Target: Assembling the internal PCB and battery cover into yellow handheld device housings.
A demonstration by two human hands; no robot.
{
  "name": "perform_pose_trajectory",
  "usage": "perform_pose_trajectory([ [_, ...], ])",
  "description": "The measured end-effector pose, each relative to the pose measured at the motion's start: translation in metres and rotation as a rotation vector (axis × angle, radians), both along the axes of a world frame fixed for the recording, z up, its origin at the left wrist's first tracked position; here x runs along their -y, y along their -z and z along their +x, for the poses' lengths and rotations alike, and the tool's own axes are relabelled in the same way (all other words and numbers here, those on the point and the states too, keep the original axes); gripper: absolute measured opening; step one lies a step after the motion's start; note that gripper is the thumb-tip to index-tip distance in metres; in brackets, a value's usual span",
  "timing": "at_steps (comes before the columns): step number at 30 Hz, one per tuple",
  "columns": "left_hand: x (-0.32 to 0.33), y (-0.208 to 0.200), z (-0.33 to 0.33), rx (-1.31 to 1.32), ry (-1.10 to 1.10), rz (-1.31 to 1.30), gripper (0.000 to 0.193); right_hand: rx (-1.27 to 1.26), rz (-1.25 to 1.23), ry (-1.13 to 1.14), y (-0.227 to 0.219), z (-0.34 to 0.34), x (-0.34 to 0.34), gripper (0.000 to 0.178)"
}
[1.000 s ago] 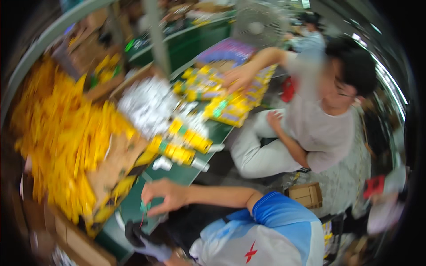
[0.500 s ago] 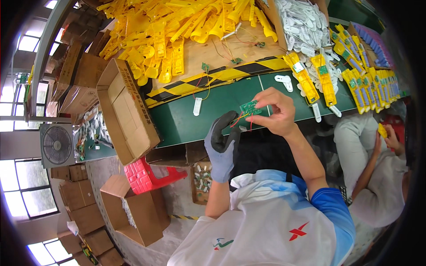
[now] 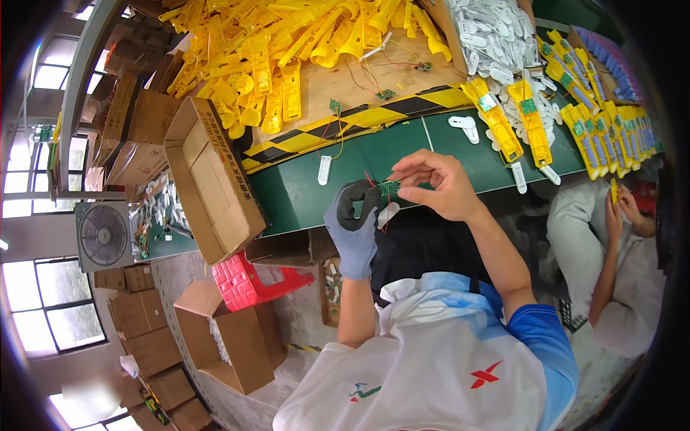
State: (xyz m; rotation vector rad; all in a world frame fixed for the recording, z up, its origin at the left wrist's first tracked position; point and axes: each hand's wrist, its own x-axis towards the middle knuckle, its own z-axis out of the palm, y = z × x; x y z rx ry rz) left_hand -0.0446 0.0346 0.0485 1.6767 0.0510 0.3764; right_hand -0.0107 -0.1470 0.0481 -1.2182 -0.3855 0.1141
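Observation:
My left hand (image 3: 353,228), in a grey-blue glove with dark coated fingers, pinches the left end of a small green circuit board (image 3: 389,188) with red wires. My bare right hand (image 3: 440,185) has its thumb and fingertips round the board's right end. The board is tilted, showing a narrow face. Just below it, beside the gloved fingers, is a white plastic piece (image 3: 388,215); what supports it is hidden. On the green bench (image 3: 287,197) beyond lies a white part (image 3: 324,170) wired to another small board (image 3: 335,106).
Yellow housings (image 3: 287,43) are heaped behind a striped edge (image 3: 359,118). White parts (image 3: 489,36) fill a box at the back right. Yellow housings with boards (image 3: 604,140) line the right side, where a co-worker's hands (image 3: 624,205) hold a yellow part. An open carton (image 3: 208,179) stands left.
The circuit board has turned from showing its broad face to a narrow one and shifted slightly left. My gloved fingers have closed on its left end. More of the white piece shows.

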Motion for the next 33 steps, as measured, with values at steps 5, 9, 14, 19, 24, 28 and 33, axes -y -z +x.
perform_pose_trajectory([
  [5,-0.001,-0.013,-0.005,0.041,0.082,0.060,0.010,-0.011,-0.096,-0.091,0.003,0.000,0.009,0.020],
  [9,-0.002,-0.016,-0.014,0.051,0.158,0.074,0.010,0.093,-0.206,-0.088,-0.003,0.001,0.021,0.013],
  [14,0.003,-0.021,-0.029,0.094,0.141,0.101,0.011,0.113,-0.105,-0.148,0.001,0.000,0.019,0.013],
  [19,-0.003,-0.029,-0.035,0.080,0.156,0.101,0.011,0.126,-0.135,-0.189,-0.002,-0.007,0.017,0.013],
  [24,-0.012,-0.037,-0.051,0.169,0.111,0.320,0.015,0.169,-0.018,-0.289,-0.002,-0.006,0.000,0.016],
  [28,-0.022,-0.038,-0.060,0.354,0.039,0.575,0.027,0.186,-0.037,-0.293,-0.005,-0.005,-0.009,0.015],
  [33,-0.023,-0.035,-0.061,0.471,0.094,0.695,0.034,0.190,-0.060,-0.323,-0.003,-0.005,-0.005,0.016],
])
